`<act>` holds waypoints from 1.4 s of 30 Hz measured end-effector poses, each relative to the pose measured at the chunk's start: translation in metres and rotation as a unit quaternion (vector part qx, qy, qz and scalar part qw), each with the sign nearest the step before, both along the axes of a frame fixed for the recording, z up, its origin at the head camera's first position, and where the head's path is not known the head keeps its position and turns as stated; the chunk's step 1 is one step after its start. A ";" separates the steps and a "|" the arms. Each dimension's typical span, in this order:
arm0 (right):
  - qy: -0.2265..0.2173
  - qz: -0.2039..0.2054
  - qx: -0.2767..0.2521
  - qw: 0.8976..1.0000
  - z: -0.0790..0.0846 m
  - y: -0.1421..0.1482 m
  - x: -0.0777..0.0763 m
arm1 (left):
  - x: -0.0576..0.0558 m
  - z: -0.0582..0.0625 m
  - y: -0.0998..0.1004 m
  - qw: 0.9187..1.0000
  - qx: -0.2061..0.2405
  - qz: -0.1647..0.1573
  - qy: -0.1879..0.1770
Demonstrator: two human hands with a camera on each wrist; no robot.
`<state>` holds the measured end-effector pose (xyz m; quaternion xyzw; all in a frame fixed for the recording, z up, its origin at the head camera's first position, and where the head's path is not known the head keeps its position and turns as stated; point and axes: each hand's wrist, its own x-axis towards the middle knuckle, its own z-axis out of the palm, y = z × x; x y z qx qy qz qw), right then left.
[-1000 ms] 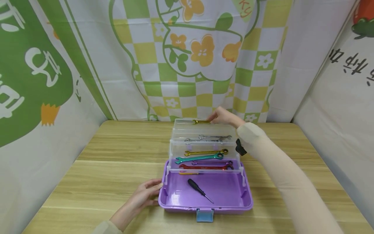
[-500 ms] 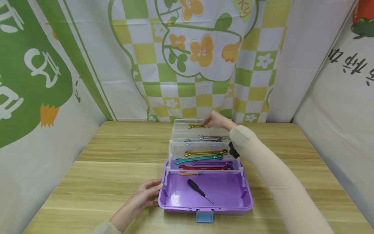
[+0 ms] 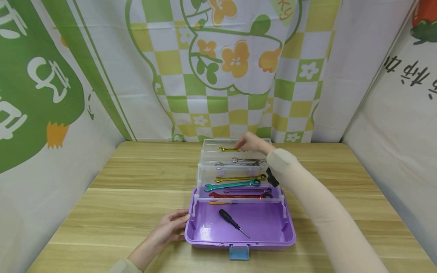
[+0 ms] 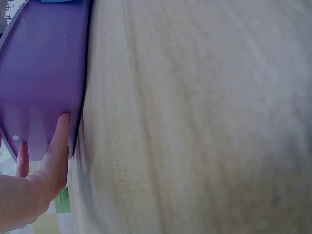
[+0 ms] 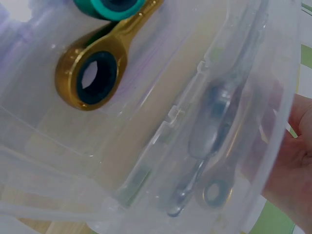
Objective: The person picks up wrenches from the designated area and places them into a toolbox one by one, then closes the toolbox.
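My right hand (image 3: 252, 142) pinches a small gold wrench (image 3: 228, 149), low in the rearmost clear tray (image 3: 209, 145) of a purple toolbox (image 3: 269, 229). The right wrist view looks through the cloudy plastic, which veils the fingers; a ring-ended wrench (image 5: 214, 192) shows there. My left hand (image 3: 170, 226) rests against the box's left side, fingers extended along the purple wall (image 4: 39, 63) in the left wrist view. Silver wrenches (image 3: 249, 160) lie in the middle tray. The front tray carries gold (image 3: 239, 178), teal (image 3: 232, 185), purple (image 3: 247, 190) and red (image 3: 235, 196) wrenches.
A black-handled screwdriver (image 3: 228, 217) lies slantwise in the box's bottom, with a yellow-orange item (image 3: 218, 203) partly under the front tray. The blue latch (image 3: 239, 251) hangs down in front. Behind the wooden table (image 3: 136, 170) hangs a patterned curtain (image 3: 218, 113).
My right hand has moved down and slightly left, lowering the gold wrench from the rear tray's back rim into that tray. My left hand has stayed at the box's side.
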<state>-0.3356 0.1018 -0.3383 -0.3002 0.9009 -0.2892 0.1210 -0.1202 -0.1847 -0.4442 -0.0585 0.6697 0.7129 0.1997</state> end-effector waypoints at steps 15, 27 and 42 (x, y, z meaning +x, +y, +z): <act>0.034 0.011 -0.041 0.999 -0.093 0.014 -0.090 | 0.000 -0.001 -0.001 1.000 0.008 0.005 0.003; 0.066 -0.026 -0.010 0.997 -0.114 0.011 -0.110 | 0.000 -0.001 -0.002 1.000 0.010 0.002 0.003; 0.035 -0.050 0.000 0.998 -0.003 -0.002 0.007 | -0.001 0.006 -0.001 1.000 0.006 -0.008 -0.008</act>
